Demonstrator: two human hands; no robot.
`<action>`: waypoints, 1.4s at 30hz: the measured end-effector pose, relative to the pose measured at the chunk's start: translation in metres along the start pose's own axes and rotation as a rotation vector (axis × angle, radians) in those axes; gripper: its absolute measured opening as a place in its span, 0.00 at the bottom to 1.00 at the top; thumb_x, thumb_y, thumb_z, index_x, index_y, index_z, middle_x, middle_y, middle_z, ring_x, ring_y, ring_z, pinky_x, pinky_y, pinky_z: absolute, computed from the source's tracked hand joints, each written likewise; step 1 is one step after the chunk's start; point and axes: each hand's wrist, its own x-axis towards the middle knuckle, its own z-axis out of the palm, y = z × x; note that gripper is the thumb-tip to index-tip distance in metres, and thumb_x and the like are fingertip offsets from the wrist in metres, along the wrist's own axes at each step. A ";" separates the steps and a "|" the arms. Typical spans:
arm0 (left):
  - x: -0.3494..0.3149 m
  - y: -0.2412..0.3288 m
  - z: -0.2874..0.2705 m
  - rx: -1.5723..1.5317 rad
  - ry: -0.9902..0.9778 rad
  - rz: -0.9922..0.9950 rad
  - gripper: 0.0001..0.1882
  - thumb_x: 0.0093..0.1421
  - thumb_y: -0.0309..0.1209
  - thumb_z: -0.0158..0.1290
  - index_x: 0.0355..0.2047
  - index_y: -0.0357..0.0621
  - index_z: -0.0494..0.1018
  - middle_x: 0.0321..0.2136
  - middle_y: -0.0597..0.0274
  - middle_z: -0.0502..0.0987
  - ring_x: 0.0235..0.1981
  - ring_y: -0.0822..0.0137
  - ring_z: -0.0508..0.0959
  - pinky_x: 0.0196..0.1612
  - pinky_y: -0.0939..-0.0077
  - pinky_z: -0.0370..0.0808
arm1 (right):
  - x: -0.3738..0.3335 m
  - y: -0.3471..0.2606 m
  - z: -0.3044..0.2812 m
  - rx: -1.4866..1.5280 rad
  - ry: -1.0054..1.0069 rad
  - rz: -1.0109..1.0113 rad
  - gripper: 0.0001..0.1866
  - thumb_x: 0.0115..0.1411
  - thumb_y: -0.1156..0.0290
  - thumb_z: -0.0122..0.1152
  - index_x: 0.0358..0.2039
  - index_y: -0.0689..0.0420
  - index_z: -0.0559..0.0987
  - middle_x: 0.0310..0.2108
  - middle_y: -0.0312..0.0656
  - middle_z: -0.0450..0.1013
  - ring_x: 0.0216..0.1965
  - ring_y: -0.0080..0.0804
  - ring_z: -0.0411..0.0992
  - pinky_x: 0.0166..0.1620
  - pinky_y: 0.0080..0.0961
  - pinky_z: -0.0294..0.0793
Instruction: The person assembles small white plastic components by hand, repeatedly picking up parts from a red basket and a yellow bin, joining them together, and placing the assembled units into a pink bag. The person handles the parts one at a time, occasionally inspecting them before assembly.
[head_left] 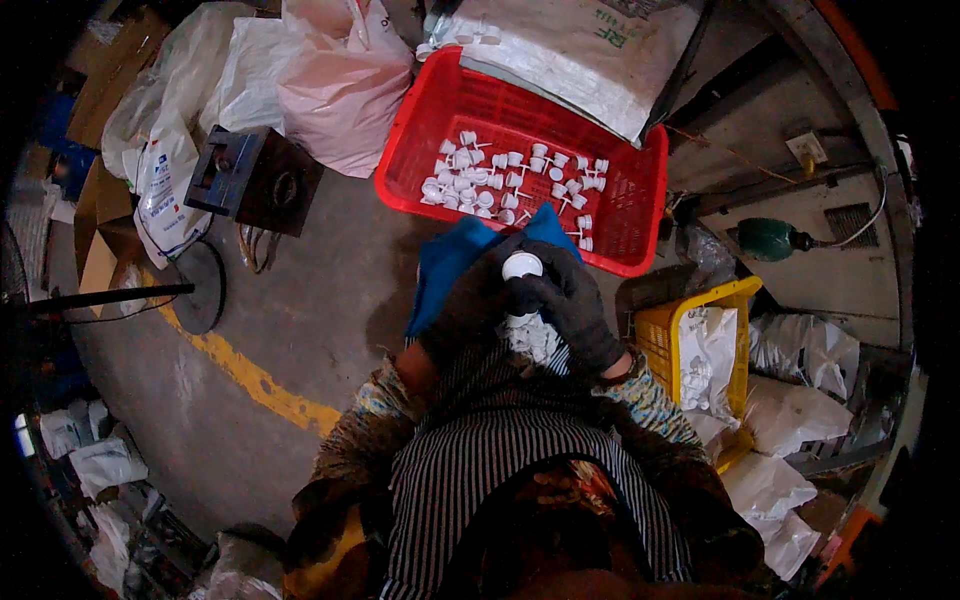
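Observation:
Dark grey work gloves cover both of my hands, which meet above my lap. Between them is a small white round plastic piece (522,265), its pale top facing up. My left hand (470,298) closes on it from the left, while my right hand (580,302) curls around from the right with its thumb just below. Under the hands, crumpled white material (533,340) lies on my lap. Blue cloth or sheeting (448,262) drapes over my knees. Directly ahead, a red plastic basket (400,165) holds several white cup-shaped pieces (475,180) with thin stems.
A white sack (590,50) leans over the basket's far edge. Left of it stand a pink bag (345,105) and a dark metal box (262,180). A round black stand base (203,288) rests on the floor. To my right is a yellow crate (655,335) beside plastic bags.

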 end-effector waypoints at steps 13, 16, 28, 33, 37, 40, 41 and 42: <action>0.008 0.027 0.008 0.471 0.213 0.189 0.24 0.70 0.40 0.41 0.61 0.40 0.61 0.54 0.54 0.70 0.54 0.62 0.70 0.56 0.68 0.68 | 0.001 -0.014 0.009 -0.253 0.189 -0.212 0.20 0.55 0.74 0.63 0.49 0.59 0.73 0.42 0.46 0.71 0.41 0.38 0.73 0.43 0.33 0.74; 0.003 0.021 0.006 0.392 0.333 0.116 0.23 0.71 0.40 0.41 0.60 0.40 0.63 0.52 0.53 0.71 0.53 0.62 0.71 0.56 0.68 0.68 | 0.003 -0.034 0.020 -0.352 0.219 -0.225 0.19 0.55 0.75 0.62 0.48 0.59 0.73 0.42 0.47 0.71 0.40 0.39 0.73 0.43 0.33 0.73; -0.004 0.027 -0.020 0.021 0.252 -0.023 0.26 0.66 0.32 0.50 0.63 0.42 0.59 0.56 0.57 0.68 0.55 0.65 0.69 0.55 0.69 0.70 | 0.026 -0.029 0.029 -0.372 0.092 -0.231 0.18 0.55 0.71 0.61 0.47 0.56 0.74 0.41 0.48 0.71 0.41 0.46 0.71 0.45 0.36 0.72; -0.004 0.004 -0.027 -0.006 0.218 0.110 0.29 0.64 0.29 0.53 0.64 0.42 0.58 0.58 0.59 0.67 0.57 0.65 0.68 0.58 0.69 0.67 | 0.028 -0.014 0.031 -0.200 0.067 -0.187 0.20 0.55 0.65 0.63 0.47 0.57 0.74 0.40 0.46 0.72 0.41 0.43 0.72 0.46 0.35 0.72; -0.008 0.006 -0.024 0.001 0.186 0.124 0.28 0.64 0.29 0.53 0.64 0.42 0.58 0.57 0.58 0.67 0.57 0.64 0.68 0.59 0.69 0.66 | 0.030 -0.015 0.030 -0.130 0.060 -0.079 0.19 0.56 0.65 0.64 0.46 0.57 0.75 0.38 0.46 0.73 0.40 0.39 0.73 0.45 0.34 0.72; -0.010 -0.003 -0.030 -0.005 0.198 0.079 0.27 0.65 0.30 0.52 0.62 0.41 0.59 0.56 0.58 0.68 0.56 0.64 0.68 0.60 0.69 0.65 | 0.034 -0.015 0.028 -0.205 0.027 -0.068 0.19 0.56 0.65 0.64 0.46 0.58 0.75 0.38 0.45 0.74 0.39 0.38 0.74 0.44 0.33 0.72; -0.009 -0.002 -0.029 -0.004 0.201 0.067 0.26 0.65 0.30 0.52 0.62 0.41 0.60 0.56 0.57 0.68 0.56 0.64 0.68 0.60 0.69 0.65 | 0.035 -0.013 0.027 -0.212 0.009 -0.052 0.19 0.55 0.65 0.64 0.46 0.58 0.75 0.38 0.45 0.74 0.39 0.37 0.74 0.44 0.33 0.73; -0.010 -0.001 -0.028 0.040 0.210 0.088 0.25 0.65 0.30 0.51 0.61 0.41 0.60 0.55 0.58 0.69 0.56 0.65 0.69 0.59 0.69 0.66 | 0.035 -0.014 0.027 -0.169 -0.001 -0.040 0.18 0.56 0.65 0.64 0.45 0.58 0.75 0.38 0.45 0.74 0.39 0.37 0.74 0.44 0.33 0.73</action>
